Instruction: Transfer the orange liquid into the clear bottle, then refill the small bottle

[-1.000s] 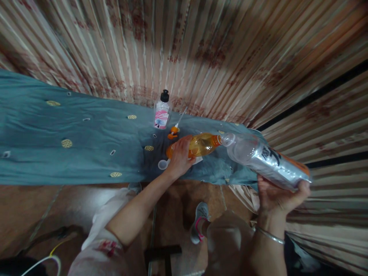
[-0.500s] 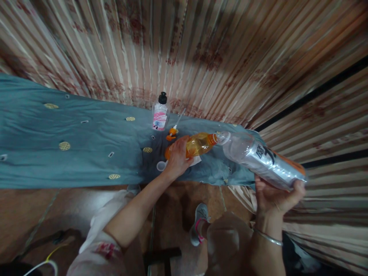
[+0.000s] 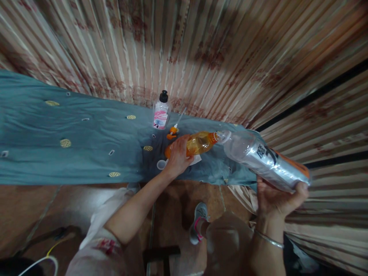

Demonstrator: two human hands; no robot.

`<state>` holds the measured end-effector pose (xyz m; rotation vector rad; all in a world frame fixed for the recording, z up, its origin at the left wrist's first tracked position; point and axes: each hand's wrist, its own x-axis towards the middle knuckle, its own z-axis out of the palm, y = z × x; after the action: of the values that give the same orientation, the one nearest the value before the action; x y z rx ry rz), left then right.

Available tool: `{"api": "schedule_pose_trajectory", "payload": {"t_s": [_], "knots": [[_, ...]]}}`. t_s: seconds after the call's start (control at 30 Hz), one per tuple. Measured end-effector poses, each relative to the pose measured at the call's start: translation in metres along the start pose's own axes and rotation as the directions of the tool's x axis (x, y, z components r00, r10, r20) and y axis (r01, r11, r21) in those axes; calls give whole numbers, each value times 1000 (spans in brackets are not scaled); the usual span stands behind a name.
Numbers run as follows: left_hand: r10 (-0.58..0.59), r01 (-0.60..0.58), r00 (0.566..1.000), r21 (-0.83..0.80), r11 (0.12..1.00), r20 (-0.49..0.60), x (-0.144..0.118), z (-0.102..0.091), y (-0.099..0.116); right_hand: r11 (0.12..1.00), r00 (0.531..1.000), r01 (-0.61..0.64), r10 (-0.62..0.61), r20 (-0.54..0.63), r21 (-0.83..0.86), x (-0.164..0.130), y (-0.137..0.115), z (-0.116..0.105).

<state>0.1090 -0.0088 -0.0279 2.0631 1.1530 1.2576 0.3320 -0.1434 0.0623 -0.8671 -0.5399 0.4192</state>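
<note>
Amber bottle [image 3: 200, 143] still meets clear bottle [image 3: 267, 163] — mouth-to-mouth.

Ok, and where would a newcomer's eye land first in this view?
Probably on the two bottles meeting neck to neck, right of centre: the amber bottle in the left hand, the clear bottle with its silver wrap in the right hand. Next, perhaps, the black-capped bottle near the curtain, with the orange pump between it and the amber one.
</note>
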Motion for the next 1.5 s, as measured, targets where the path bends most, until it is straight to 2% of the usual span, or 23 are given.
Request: {"api": "schedule_pose_trajectory", "payload": {"t_s": [0.23,0.47,0.77,1.1,1.3,1.5], "knots": [[15,-15,1000,21,1000,-5,0,0,-1,1000,1000,-7,8,25,-12,-1,-1,0],[23,-23,1000,28,999,-5,0,1,-2,1000,1000,-22,22,-14,2,0,1,-3],[18,-18,1000,37,999,1,1,0,-1,1000,999,-16,17,39,-16,0,0,-2],[12,-12,1000,32,999,1,1,0,1,1000,999,-28,29,-16,10,0,1,-4],[20,-21,1000,32,999,9,1,0,-1,1000,999,-5,6,39,-29,0,1,-5],[26,-26,1000,31,999,-2,1,1,-1,1000,1000,-18,18,19,-17,0,0,-4]]}}
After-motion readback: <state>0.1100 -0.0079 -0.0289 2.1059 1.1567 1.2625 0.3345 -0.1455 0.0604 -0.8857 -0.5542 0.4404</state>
